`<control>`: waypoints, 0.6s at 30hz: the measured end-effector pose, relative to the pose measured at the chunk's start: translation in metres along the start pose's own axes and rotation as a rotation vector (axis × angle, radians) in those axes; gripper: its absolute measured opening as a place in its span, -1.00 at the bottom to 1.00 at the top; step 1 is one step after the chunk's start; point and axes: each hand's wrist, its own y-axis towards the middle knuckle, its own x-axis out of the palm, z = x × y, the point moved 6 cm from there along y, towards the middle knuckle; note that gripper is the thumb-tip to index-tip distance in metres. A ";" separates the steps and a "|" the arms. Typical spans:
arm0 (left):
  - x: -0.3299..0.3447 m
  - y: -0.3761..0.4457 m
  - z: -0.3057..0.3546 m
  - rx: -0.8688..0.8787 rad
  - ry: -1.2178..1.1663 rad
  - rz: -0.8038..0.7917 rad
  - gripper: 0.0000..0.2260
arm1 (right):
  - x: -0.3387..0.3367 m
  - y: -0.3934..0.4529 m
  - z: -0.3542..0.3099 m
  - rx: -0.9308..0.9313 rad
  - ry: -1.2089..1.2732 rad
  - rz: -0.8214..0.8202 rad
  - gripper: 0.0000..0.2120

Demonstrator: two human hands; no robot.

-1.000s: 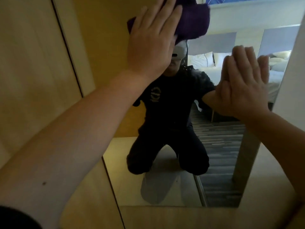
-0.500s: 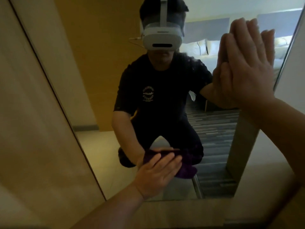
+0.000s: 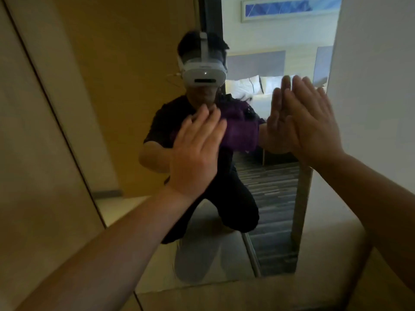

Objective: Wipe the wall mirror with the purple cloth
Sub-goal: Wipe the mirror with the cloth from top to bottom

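Observation:
The wall mirror fills the middle of the view, tall and frameless, reflecting a kneeling person in dark clothes with a white headset. My left hand lies flat against the glass at mid height and presses the purple cloth onto it. The cloth bunches out to the right of my fingers. My right hand is flat on the glass near the mirror's right edge, fingers together and pointing up, holding nothing.
A beige wood panel borders the mirror on the left, and a white wall stands on the right. A light ledge runs under the mirror's bottom edge. A bedroom with pillows shows in the reflection.
My left hand swept the cloth from the mirror's top down to its bottom edge, then back up to mid height. My right hand has stayed flat on the glass.

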 end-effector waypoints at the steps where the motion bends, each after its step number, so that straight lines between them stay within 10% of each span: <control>1: -0.004 0.035 -0.006 -0.001 0.025 0.051 -0.69 | -0.003 0.001 0.008 0.042 -0.066 0.010 -0.50; 8: 0.013 0.162 -0.022 0.033 0.271 -0.017 -0.61 | 0.007 0.004 0.041 0.082 -0.242 0.041 -0.45; 18: 0.049 -0.031 0.035 0.286 0.199 -0.131 -0.65 | 0.019 -0.001 0.051 0.035 -0.228 0.147 -0.42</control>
